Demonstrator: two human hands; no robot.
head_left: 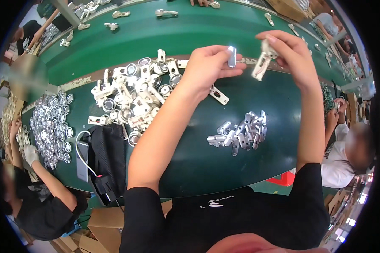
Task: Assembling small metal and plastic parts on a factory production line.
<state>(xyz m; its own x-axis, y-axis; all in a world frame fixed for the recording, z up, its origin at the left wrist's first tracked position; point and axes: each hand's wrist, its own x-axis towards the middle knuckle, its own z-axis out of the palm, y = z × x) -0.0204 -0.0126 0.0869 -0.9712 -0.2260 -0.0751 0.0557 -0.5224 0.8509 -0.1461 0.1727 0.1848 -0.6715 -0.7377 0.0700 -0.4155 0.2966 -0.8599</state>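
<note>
My left hand (pixel 204 67) pinches a small shiny oblong metal plate (pixel 232 58) upright between thumb and fingers, above the table's far edge. Beside it, my right hand (pixel 292 55) grips a white plastic part (pixel 261 67) by its rounded end, with the long slotted arm hanging down toward the left. The two pieces are apart. Under my left hand another slotted white part (pixel 219 95) lies on the dark green table (pixel 257 168). Nearer to me is a small pile of oblong silver plates (pixel 241 131). Left of my left forearm spreads a heap of white parts (pixel 135 95), many with round silver-rimmed heads.
Beyond the table's worn edge runs a green conveyor belt (pixel 207 31) carrying scattered similar parts. At left are a pile of round silver rings (pixel 50 126), a black bag (pixel 109 152) and a grey device (pixel 82 160) with a white cable. Co-workers sit on both sides.
</note>
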